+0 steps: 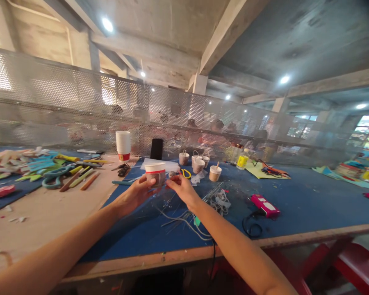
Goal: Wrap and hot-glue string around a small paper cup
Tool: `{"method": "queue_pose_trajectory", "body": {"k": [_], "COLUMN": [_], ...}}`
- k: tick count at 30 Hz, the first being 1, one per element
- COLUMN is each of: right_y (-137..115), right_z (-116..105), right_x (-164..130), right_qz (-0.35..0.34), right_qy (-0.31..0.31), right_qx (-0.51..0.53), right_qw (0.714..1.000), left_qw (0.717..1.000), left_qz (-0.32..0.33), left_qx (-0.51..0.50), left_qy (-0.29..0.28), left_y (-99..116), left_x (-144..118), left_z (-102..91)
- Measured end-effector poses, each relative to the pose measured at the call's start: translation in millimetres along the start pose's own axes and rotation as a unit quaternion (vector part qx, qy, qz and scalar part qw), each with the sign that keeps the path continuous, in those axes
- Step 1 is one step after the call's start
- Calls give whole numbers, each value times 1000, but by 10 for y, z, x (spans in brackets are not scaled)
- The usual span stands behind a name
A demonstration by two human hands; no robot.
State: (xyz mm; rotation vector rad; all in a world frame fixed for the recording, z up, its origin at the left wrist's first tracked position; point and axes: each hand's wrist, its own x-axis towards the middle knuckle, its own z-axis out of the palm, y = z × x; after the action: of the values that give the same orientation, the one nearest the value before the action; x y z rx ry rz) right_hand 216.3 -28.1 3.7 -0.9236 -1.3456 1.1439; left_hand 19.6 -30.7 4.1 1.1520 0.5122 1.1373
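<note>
**Paper cup held over a cluttered blue worktable**

A concrete-ceilinged workshop stretches behind a perforated metal screen (80, 106), with other people seated dimly beyond it. In front lies a long worktable (310, 205) covered in blue, with a bare brown sheet on its left part.

The left hand (135, 194) is closed around a paper cup (155, 173), fingers wrapped on its near side, lifting it just above the table. The cup is white at the rim with a red band and brownish wrapping below. The right hand (181, 189) reaches in from the other side, its fingertips pinched together right at the cup's edge; whether they grip something thin there is too small to tell.

Under the hands lies a tangle of pale wires (184, 221). A pink device (265, 205) with a black cord sits to the right, well apart. Behind the cup stand a stack of white cups (123, 144), a black phone (156, 148) propped upright, and several small wrapped cups (198, 162). Scissors (55, 175) and coloured sticks lie to the left.
</note>
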Motion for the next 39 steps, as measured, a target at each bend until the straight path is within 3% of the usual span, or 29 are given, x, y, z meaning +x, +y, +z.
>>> {"method": "queue_pose_trajectory", "body": {"k": [2,4,7,11,17,24,33,39], "right_y": [-3,-14,-21,20,49,-55,-71,-132], "right_z": [44,85,119,85,-35,-41,-98,-143], "right_x": [-62,-120,-157,-103,15,13,36,23], "right_qz": [44,76,76,6,-108,-110,-114,-138], "right_qy": [-28,-103,-158,-92,-16,49,70,17], "right_qx": [19,40,53,-20,-102,-48,3,-64], "right_qw": [998,991,983,996,989,992,991,988], "left_qw": [1000,1000,1000,1000,1000,999,998,998], "left_qz": [8,9,11,9,-10,-22,-28,-26], "left_qx": [10,18,13,-6,-15,-18,-21,-26], "left_qy": [8,12,3,-5,-23,-38,-48,-50], "left_y": [18,28,14,-30,-31,-30,-45,-31], "left_x": [-19,-27,-10,24,38,35,24,10], "left_z": [26,32,-1,-59,-65,-82,-85,-59]}}
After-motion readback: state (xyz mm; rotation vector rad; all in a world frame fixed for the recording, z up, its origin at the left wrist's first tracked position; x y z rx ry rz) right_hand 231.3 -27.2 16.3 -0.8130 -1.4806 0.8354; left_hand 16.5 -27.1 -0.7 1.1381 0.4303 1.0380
